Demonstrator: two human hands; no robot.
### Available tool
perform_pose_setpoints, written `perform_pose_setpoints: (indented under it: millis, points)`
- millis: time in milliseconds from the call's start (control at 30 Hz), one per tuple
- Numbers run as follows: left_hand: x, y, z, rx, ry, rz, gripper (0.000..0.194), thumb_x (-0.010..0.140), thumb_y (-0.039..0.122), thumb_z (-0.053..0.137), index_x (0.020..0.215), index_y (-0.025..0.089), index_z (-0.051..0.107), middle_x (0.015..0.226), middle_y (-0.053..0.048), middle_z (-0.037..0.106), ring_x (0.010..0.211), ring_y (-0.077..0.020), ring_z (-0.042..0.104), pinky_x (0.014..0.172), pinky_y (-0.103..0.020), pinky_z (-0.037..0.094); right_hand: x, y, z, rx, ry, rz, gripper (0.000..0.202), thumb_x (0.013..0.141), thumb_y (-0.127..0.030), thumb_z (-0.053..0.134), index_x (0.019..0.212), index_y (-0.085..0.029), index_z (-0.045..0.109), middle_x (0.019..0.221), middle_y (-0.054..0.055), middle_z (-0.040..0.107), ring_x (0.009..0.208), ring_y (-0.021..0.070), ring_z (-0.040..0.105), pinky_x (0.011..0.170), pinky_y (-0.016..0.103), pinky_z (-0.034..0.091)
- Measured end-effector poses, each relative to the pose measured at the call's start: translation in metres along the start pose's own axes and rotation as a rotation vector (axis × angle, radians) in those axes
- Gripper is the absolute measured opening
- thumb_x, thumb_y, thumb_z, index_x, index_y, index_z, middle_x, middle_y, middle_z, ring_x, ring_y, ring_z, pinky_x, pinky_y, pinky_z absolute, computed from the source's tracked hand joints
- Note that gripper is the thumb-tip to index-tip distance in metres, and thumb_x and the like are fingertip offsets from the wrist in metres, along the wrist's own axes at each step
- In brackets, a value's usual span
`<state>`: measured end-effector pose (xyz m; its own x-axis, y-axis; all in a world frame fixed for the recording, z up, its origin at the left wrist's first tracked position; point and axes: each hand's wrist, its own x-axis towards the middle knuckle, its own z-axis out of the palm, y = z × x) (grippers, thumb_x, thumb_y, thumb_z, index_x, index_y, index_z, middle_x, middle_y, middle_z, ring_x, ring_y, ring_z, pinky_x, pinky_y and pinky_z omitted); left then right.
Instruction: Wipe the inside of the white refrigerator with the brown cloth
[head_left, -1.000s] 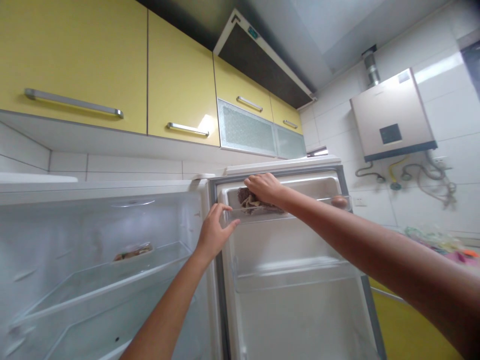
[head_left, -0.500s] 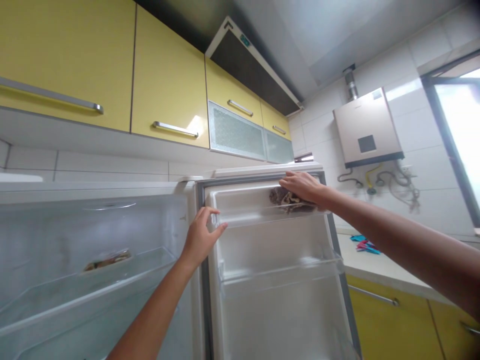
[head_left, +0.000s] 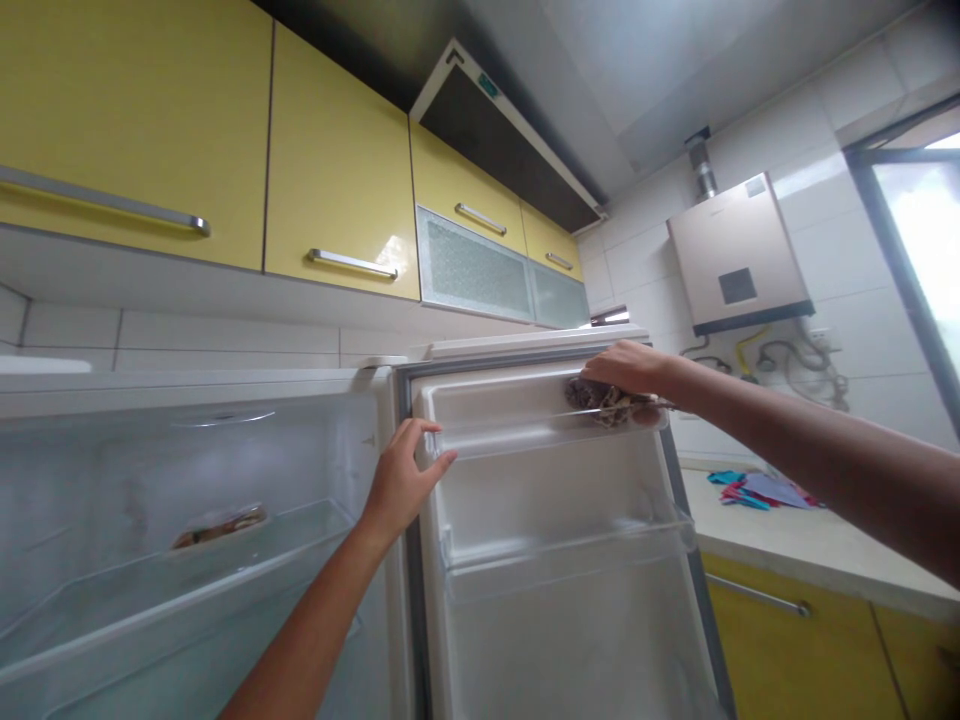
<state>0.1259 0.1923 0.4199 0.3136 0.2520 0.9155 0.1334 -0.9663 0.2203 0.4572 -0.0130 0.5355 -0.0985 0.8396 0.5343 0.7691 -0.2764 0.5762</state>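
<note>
A fridge stands with its door (head_left: 555,490) swung wide. My right hand (head_left: 626,368) presses a crumpled dark patterned cloth (head_left: 600,400) inside the top clear door shelf (head_left: 517,432), at its right end. My left hand (head_left: 409,470) is at the left end of that shelf, thumb and fingers apart around its corner. Whether its fingertips touch the shelf is hard to tell. A lower clear door shelf (head_left: 562,555) sits beneath.
Inside the fridge, a small wrapped item (head_left: 221,525) lies on a glass shelf (head_left: 172,570). Yellow cabinets (head_left: 337,150) hang above. Coloured cloths (head_left: 765,490) lie on the counter (head_left: 825,545) at right, below a water heater (head_left: 739,255).
My right hand and the cloth have moved right along the top door shelf. The door appears slightly farther right. My left hand has stayed at the shelf's left end.
</note>
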Motion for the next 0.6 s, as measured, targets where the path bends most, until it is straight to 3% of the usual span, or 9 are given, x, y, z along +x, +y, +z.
perform_pose_setpoints:
  millis: [233,600]
  points:
    - [-0.001,0.001,0.002,-0.014,0.010,-0.005,0.027,0.080,0.038,0.068,0.103,0.025,0.060,0.111,-0.004,0.064,0.110,-0.0229,0.062,0.098,-0.044,0.051,0.016,-0.038,-0.009,-0.045,0.011,-0.146,0.022,0.094,-0.018,0.046,0.103,-0.019,0.067,0.103,0.011,0.075,0.092,0.0201,0.067,0.068,0.030,0.036]
    - [-0.004,0.005,0.006,-0.022,0.034,-0.034,0.027,0.080,0.033,0.069,0.103,0.025,0.059,0.113,-0.005,0.064,0.108,-0.0228,0.062,0.092,-0.042,0.053,0.095,-0.138,-0.034,0.027,0.121,-0.255,0.025,0.092,-0.015,0.047,0.106,-0.017,0.067,0.100,0.014,0.077,0.093,0.0234,0.072,0.068,0.029,0.040]
